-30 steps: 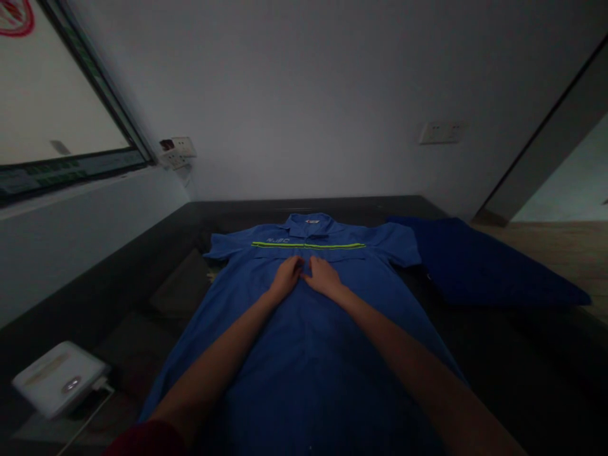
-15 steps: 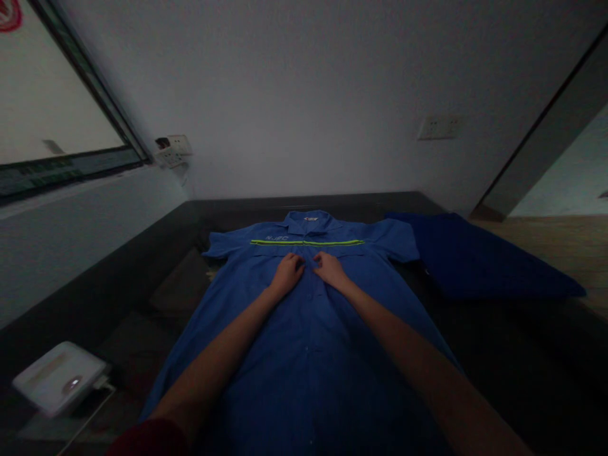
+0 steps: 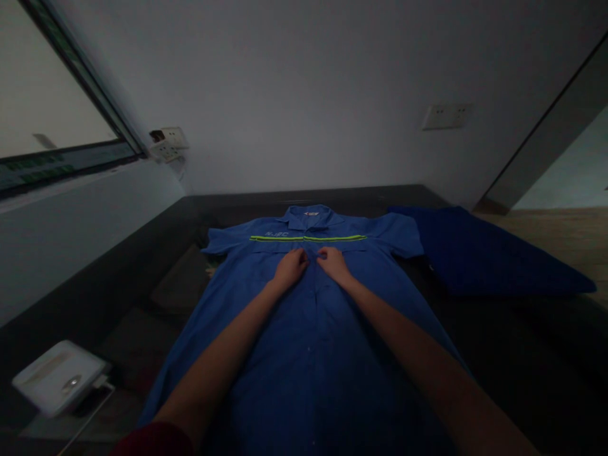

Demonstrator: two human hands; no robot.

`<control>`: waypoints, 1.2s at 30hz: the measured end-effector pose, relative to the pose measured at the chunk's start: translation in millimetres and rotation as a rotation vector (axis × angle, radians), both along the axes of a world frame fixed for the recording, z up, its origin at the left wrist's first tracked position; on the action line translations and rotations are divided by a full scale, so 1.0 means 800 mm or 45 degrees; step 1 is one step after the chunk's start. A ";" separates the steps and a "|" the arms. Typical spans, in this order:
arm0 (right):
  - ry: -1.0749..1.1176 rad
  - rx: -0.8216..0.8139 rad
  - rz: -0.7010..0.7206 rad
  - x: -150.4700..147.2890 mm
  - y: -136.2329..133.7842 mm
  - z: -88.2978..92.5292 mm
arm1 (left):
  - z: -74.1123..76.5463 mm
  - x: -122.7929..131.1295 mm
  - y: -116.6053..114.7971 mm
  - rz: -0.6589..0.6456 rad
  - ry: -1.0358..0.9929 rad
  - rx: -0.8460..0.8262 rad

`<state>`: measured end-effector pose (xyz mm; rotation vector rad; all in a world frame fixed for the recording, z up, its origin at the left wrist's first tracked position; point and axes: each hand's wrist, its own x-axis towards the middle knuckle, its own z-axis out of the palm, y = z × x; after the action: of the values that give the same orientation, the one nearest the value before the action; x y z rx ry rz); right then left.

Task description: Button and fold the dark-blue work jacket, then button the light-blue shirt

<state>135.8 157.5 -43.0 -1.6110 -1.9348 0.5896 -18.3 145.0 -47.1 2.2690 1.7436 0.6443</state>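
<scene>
A blue short-sleeved work shirt (image 3: 304, 329) lies spread front up, its collar at the far end and a yellow-green stripe across the chest. My left hand (image 3: 291, 267) pinches the shirt's front edge just below the stripe, fingers curled in. Close by on the other side of the button line, my right hand (image 3: 334, 264) pinches the opposite edge between thumb and fingers. A small gap separates the fingertips; any button between them is too small and dark to make out. Small buttons show down the front below my hands.
A folded dark-blue cloth (image 3: 494, 253) lies right of the shirt on the dark surface (image 3: 513, 354). At the left stands a white box-shaped device (image 3: 61, 377) with a cable. The wall behind carries sockets (image 3: 446, 116) and a power strip (image 3: 166, 150).
The view has shifted slightly. Both hands stay at the same spot on the shirt front, with the fingers moved only a little and the fabric near the buttons slightly resettled.
</scene>
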 end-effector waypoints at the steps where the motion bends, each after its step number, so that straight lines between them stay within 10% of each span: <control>1: 0.028 0.010 -0.001 0.000 0.003 0.000 | 0.002 0.001 -0.002 0.000 -0.009 0.019; 18: 0.303 0.119 0.170 -0.003 0.003 -0.031 | -0.017 -0.005 -0.004 -0.040 -0.234 0.210; 36: 0.421 -0.070 0.360 0.006 0.007 -0.014 | -0.008 -0.003 -0.009 -0.057 -0.103 0.197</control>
<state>140.5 163.3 -54.0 -1.1863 -1.9152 0.9643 -20.5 137.6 -53.7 2.3384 1.6540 0.8771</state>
